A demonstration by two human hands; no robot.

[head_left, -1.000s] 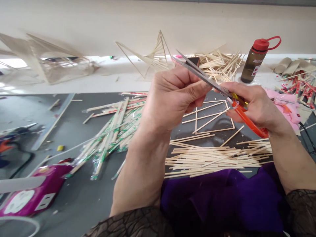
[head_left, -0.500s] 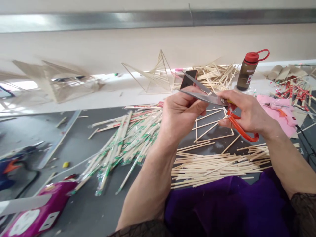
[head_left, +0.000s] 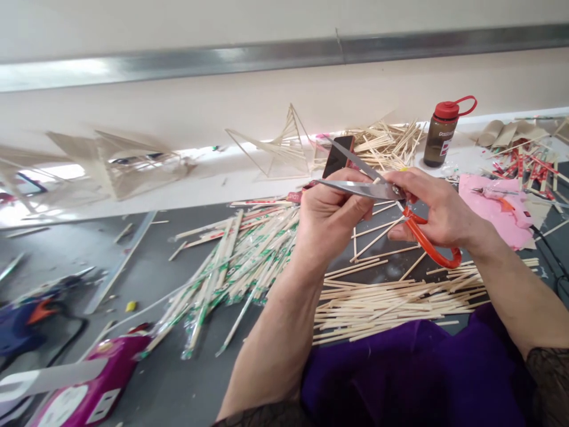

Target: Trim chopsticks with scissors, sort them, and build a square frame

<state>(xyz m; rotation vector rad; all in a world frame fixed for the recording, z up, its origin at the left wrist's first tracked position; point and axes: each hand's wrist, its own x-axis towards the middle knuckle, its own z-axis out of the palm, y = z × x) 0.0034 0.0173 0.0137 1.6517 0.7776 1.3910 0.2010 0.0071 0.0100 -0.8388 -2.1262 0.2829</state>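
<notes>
My right hand (head_left: 438, 207) grips orange-handled scissors (head_left: 382, 193), blades parted and pointing left. My left hand (head_left: 331, 216) is curled in a pinch right at the blades; a short wooden stick tip shows at the blades near my right fingers. Below both hands lies a row of bare wooden sticks (head_left: 391, 299) on the dark table (head_left: 178, 367). A few sticks (head_left: 377, 237) lie loose under the scissors.
Wrapped chopsticks (head_left: 231, 261) are heaped left of my hands. Stick models (head_left: 280, 145) and a stick pile (head_left: 386, 139) stand on the white ledge, with a red-capped bottle (head_left: 442, 130). A pink box (head_left: 84, 391) sits front left, purple cloth (head_left: 422, 373) at my lap.
The view has tilted up and my hands sit lower in the picture. The scissor blades have swung from slanted to nearly level, still parted at my left fingers.
</notes>
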